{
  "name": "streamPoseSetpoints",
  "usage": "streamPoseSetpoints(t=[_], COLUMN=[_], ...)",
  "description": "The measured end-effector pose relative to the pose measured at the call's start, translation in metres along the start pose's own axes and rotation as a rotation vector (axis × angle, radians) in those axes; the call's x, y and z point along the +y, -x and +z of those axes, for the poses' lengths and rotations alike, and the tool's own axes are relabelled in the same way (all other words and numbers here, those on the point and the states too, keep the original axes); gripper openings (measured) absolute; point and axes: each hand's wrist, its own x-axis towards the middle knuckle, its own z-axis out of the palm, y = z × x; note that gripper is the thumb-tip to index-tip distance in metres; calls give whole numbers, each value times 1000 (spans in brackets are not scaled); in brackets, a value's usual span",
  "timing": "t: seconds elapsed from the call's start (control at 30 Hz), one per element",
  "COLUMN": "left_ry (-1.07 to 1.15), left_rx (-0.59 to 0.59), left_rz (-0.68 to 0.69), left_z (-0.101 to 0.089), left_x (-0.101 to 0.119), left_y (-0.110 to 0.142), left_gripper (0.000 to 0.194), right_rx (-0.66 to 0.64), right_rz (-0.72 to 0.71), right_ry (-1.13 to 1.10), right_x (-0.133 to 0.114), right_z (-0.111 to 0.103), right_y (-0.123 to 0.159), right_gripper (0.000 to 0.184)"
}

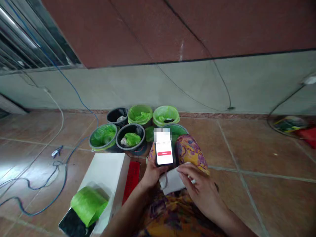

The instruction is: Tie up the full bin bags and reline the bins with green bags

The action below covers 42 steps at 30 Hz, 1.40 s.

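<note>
My left hand [151,171] is closed around the lower end of a phone [164,158], held upright in front of my knees. Its lit screen has a red bar, and its upper part is blurred. Between the fingers of my right hand [203,189] is a flat white rectangular thing [174,181], whose kind I cannot make out. It lies just below the phone, over my lap, and a thin cord or strap seems to cross its left end. Patterned yellow and purple cloth [191,151] covers my knees.
Several buckets stand ahead near the wall, among them a black bucket [119,138] and green-lined ones [170,113]. At left, a long white box [105,171] bears a green plastic roll [89,202] beside a dark flat thing [74,223]. A blue cable [65,177] loops over the tiles.
</note>
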Motion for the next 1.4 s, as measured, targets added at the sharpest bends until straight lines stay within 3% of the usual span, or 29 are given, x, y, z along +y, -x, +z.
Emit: streamPoseSetpoints(t=[0.23, 0.37, 0.53, 1.07, 1.13, 1.23, 1.4], left_ry=[33, 53, 80, 107, 85, 52, 30], left_rx=[0, -20, -30, 1, 13, 26, -19], left_rz=[21, -4, 1, -39, -45, -35, -1], left_z=[-4, -2, -1, 0, 0, -1, -5], left_x=[-6, -5, -3, -1, -1, -2, -6], left_y=[-1, -1, 0, 1, 1, 1, -1], left_gripper=[63, 52, 51, 51, 49, 49, 49], right_rx=[63, 108, 111, 174, 127, -74, -458], right_rz=[-61, -44, -48, 1, 32, 107, 455], right_ry=[159, 183, 174, -10, -70, -147, -92], right_x=[20, 28, 33, 11, 4, 2, 34], right_z=[12, 20, 25, 13, 8, 2, -3], right_y=[-13, -13, -15, -12, -8, 9, 60], right_gripper=[20, 18, 14, 16, 17, 27, 41])
